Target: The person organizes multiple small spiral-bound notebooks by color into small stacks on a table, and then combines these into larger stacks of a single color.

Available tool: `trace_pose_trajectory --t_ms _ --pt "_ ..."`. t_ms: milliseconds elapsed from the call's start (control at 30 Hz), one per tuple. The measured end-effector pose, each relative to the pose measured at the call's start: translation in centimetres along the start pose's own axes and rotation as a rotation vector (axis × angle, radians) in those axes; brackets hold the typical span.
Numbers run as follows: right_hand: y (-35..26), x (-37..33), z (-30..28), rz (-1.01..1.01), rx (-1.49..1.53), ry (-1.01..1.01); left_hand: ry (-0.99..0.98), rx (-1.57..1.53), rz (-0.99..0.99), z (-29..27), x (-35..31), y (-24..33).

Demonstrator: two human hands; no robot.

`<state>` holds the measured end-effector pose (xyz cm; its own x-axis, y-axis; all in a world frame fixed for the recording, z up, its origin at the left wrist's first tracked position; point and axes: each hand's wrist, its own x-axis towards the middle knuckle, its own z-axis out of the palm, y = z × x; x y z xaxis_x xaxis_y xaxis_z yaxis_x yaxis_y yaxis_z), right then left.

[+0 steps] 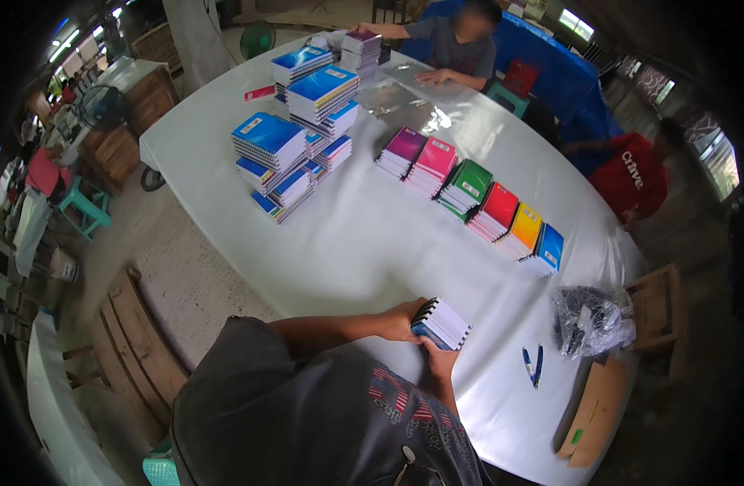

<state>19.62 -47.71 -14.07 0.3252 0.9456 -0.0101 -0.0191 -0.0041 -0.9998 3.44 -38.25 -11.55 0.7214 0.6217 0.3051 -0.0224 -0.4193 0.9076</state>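
Note:
Near the table's front edge, a small stack of ring-bound notebooks (446, 321) is held upright between my hands, with white page edges and dark rings showing. My left hand (402, 319) wraps round its left side. From below, my right hand (441, 360) grips its lower end. Beyond them runs a row of notebook stacks, from purple (406, 146) and pink (435, 160) through green (471, 180), red (500, 207) and yellow (526, 225) to blue (550, 243). Some of my fingers are hidden behind the held stack.
Tall piles of blue spiral notebooks (268, 136) stand at the far left of the white table (356, 255). To the right lie blue pens (534, 366), a clear plastic bag (590, 321) and a cardboard piece (595, 413). A co-worker (461, 49) sits across, another person (635, 174) at right.

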Motion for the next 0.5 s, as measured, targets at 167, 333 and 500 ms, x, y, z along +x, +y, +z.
trace_pose_trajectory --t_ms 167,333,500 --pt "-2.3 -2.3 0.1 -0.076 0.002 0.038 -0.113 0.072 -0.001 -0.4 -0.6 2.1" --pt "-3.6 -2.8 1.5 -0.067 -0.086 0.113 -0.059 -0.015 -0.034 -0.5 -1.1 2.0" --pt "-4.1 -2.8 1.6 -0.098 0.014 0.067 -0.094 0.014 -0.151 -0.4 -1.9 2.1"
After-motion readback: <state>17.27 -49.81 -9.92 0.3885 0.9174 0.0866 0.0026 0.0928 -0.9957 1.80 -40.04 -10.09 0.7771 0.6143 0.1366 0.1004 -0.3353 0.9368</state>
